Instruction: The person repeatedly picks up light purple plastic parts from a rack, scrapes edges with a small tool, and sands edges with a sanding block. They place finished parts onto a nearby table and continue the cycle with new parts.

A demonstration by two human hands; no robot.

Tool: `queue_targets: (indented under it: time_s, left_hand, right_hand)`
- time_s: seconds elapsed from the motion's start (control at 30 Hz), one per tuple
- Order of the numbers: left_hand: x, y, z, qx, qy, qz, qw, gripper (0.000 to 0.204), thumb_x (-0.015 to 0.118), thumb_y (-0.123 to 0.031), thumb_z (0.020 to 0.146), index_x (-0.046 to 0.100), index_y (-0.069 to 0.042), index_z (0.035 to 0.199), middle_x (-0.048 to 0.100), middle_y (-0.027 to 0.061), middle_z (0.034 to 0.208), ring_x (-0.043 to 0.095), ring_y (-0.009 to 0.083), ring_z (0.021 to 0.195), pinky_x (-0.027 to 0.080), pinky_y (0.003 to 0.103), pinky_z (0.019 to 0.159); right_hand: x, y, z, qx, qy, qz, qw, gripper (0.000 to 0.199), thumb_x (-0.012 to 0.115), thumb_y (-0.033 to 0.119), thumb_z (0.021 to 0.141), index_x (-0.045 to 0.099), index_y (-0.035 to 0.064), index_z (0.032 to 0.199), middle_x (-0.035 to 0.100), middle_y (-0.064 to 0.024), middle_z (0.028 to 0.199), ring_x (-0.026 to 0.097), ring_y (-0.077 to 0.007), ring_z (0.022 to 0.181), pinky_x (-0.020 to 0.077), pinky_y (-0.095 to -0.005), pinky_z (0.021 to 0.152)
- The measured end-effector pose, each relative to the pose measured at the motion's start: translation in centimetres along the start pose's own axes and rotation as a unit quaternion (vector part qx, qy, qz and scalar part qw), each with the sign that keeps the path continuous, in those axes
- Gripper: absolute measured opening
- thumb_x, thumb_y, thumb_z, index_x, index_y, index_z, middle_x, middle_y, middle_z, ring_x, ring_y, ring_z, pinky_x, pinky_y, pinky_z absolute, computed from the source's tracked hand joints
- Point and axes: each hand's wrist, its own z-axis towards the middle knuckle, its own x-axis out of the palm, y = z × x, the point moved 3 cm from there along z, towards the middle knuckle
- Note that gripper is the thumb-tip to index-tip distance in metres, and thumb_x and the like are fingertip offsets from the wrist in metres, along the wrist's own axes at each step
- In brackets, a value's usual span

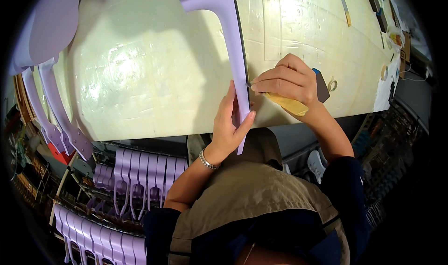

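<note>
A long lilac part [237, 55] with a broad curved top and a dark strip along its right edge stands across the table's near edge. My left hand [229, 125] is closed round its lower end, thumb at the right side and fingers behind. My right hand [291, 80] is closed on a yellow-wrapped blade [288, 104]; its handle sticks out below my palm. The dark tip at my fingertips meets the part's right edge, or comes very near it. Part of the blade is hidden by my fingers.
Another lilac piece [56, 27] with two legs leans at the table's left. A brown block [322, 86] and tape roll [332, 85] lie to the right, a similar blade [346, 10] farther off. Racked lilac parts [149, 171] stand below the shiny table [135, 92].
</note>
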Motion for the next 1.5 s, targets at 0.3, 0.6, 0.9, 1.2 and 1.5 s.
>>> queue_targets:
  time_s: [0.3,0.6,0.9,1.2,1.5]
  left_hand:
    - [-0.3,0.5,-0.1,0.021,0.005,0.017,1.000,0.073,0.060,-0.004,0.081,0.021,0.003,0.141,0.048,0.0146,0.120,0.057,0.0201,0.098,0.046,0.031,0.085]
    - [-0.1,-0.1,0.0,0.021,-0.002,0.007,1.000,0.075,0.059,-0.001,0.079,0.019,0.002,0.142,0.047,0.0135,0.122,0.055,0.0207,0.101,0.046,0.031,0.086]
    - [-0.1,-0.1,0.1,0.017,0.006,0.017,1.000,0.076,0.057,0.004,0.078,0.017,0.000,0.143,0.052,0.0110,0.111,0.058,0.0188,0.095,0.047,0.031,0.084]
    - [-1.1,-1.2,1.5,-0.037,0.041,-0.015,0.998,0.078,0.066,-0.001,0.077,0.022,0.001,0.141,0.055,0.0118,0.113,0.060,0.0194,0.099,0.047,0.032,0.087]
    - [-3.0,-4.5,10.4,-0.049,0.005,-0.068,0.996,0.052,0.065,-0.014,0.085,0.041,0.003,0.127,0.060,0.0062,0.096,0.061,0.0120,0.084,0.049,0.022,0.067]
  right_hand:
    - [0.5,0.5,-1.2,-0.007,-0.029,-0.003,1.000,0.017,0.068,0.010,0.059,0.067,0.0097,0.077,0.065,0.0002,0.077,0.050,-0.0166,0.061,0.0406,-0.0242,0.053]
    - [1.1,1.0,-2.5,0.017,-0.045,-0.006,0.999,0.021,0.068,0.013,0.055,0.068,0.0125,0.076,0.065,0.0045,0.077,0.048,-0.0153,0.059,0.0408,-0.0227,0.050]
    - [1.6,1.8,-4.4,0.029,-0.039,0.003,0.999,0.020,0.067,0.012,0.055,0.068,0.0143,0.076,0.065,0.0058,0.077,0.047,-0.0153,0.058,0.0403,-0.0233,0.048]
    - [0.6,1.1,-5.5,0.166,-0.078,0.162,0.970,0.013,0.066,0.006,0.073,0.070,0.0088,0.085,0.063,-0.0013,0.073,0.050,-0.0151,0.057,0.0410,-0.0238,0.049]
    - [0.1,-1.0,-3.7,0.313,-0.177,0.324,0.875,0.050,0.066,0.004,0.081,0.047,0.0035,0.128,0.060,-0.0097,0.105,0.059,-0.0167,0.096,0.0491,-0.0247,0.080]
